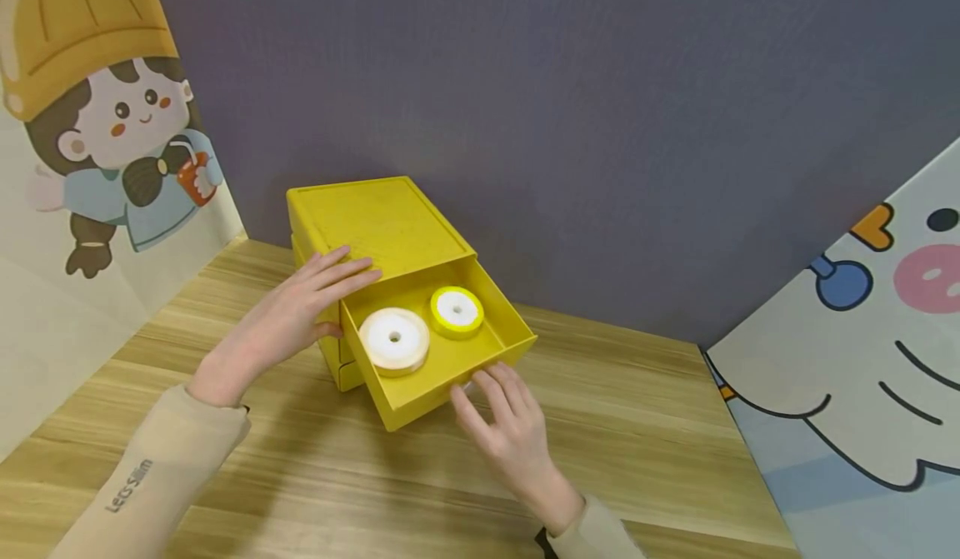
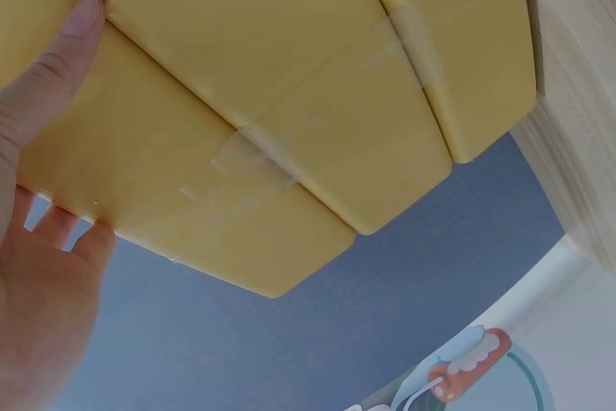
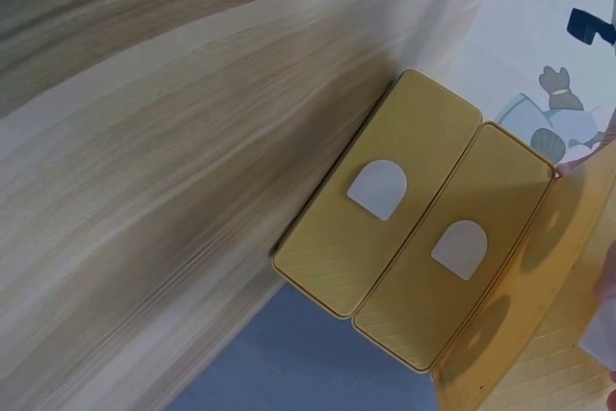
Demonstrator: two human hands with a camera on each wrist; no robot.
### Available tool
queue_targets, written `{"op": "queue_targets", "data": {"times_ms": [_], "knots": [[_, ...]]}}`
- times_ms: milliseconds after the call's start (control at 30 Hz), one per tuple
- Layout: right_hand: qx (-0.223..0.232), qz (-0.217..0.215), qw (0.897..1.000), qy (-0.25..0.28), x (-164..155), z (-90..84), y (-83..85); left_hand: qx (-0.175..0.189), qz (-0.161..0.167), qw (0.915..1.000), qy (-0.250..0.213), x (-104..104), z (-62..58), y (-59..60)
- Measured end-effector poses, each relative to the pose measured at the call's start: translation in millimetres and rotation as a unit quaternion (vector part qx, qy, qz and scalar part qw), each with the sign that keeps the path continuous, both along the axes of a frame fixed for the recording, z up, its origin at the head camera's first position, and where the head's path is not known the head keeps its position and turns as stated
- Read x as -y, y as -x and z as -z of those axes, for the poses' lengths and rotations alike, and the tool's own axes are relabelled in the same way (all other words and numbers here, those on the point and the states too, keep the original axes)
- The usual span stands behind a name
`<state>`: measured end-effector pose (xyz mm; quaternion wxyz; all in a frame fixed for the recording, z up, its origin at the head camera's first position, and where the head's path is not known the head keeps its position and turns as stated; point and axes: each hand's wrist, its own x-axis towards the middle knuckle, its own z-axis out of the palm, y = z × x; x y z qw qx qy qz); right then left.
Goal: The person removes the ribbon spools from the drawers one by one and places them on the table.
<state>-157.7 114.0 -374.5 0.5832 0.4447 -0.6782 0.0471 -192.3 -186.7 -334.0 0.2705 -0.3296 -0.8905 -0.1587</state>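
A yellow drawer cabinet [image 1: 375,217] stands on the wooden table, its top drawer [image 1: 423,407] pulled out. Inside that drawer lie two ribbon rolls: a larger white one [image 1: 381,330] and a smaller one with a yellow rim [image 1: 448,302]. My left hand [image 1: 288,317] rests on the cabinet's front left top edge, fingers straight on top and thumb against the side. With my right hand [image 1: 513,438] I pinch the white handle [image 3: 603,334] at the front of the open drawer; the head view mostly hides it.
Below the open drawer are two closed drawers with white tab handles [image 3: 378,189]. Behind the cabinet rises a dark grey panel [image 1: 555,126]. Cartoon-printed panels stand left [image 1: 45,317] and right [image 1: 795,359]. Wooden tabletop [image 1: 637,426] extends to the right.
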Motion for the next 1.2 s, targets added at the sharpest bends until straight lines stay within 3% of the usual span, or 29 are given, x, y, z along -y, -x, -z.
{"op": "queue_targets", "data": {"times_ms": [467,700,833,1200], "knots": [[0.005,0.004,1.000,-0.001,-1.2,-0.3,-1.0,0.002,-0.001,1.0000,-0.003,0.8,1.1,0.3],[0.068,0.007,0.998,-0.006,-7.0,-1.9,-5.6,0.004,-0.002,1.0000,-0.004,1.5,1.4,-0.1],[0.111,0.002,0.994,-0.012,-11.9,-8.3,-9.6,0.005,0.000,1.0000,-0.005,1.2,1.0,0.2],[0.132,0.016,0.991,-0.019,-20.2,-35.3,-10.0,0.004,-0.001,1.0000,-0.002,0.3,1.0,0.5]]}}
